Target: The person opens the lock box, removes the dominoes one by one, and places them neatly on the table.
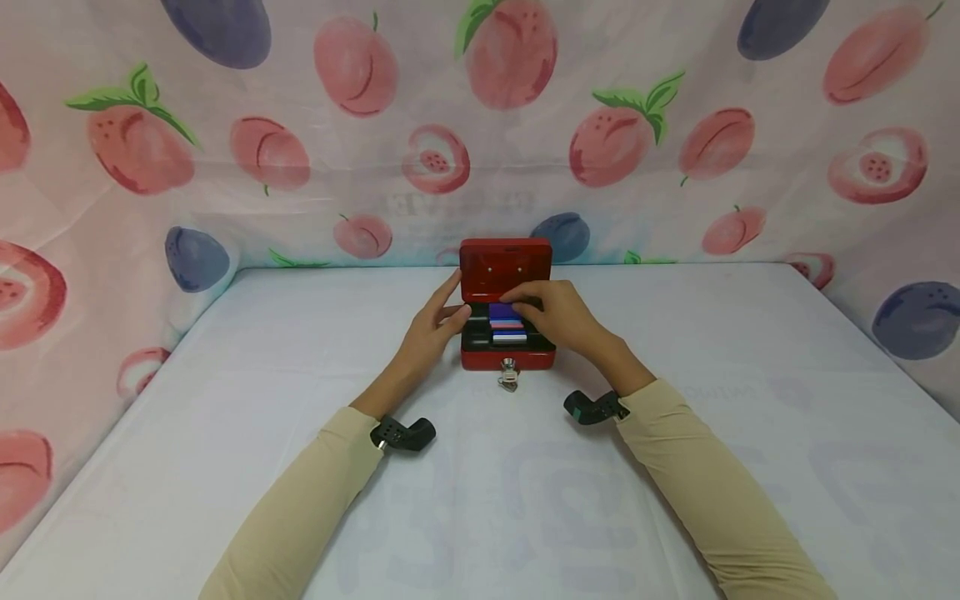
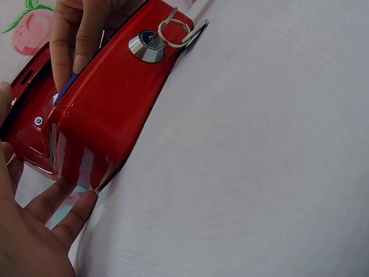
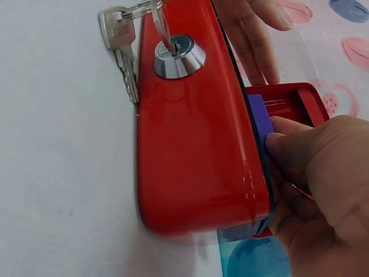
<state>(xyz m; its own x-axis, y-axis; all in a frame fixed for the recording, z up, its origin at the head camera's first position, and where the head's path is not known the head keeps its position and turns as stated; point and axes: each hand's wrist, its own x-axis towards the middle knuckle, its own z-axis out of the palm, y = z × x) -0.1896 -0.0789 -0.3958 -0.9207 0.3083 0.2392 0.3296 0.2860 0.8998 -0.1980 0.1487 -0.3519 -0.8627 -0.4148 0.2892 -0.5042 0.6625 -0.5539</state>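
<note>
Purple block (image 3: 262, 115) shows everywhere, white strip (image 1: 510, 338) head-view only.

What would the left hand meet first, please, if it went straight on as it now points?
Probably the raised red lid: the left hand points toward its left edge, though the exact depth is unclear.
</note>
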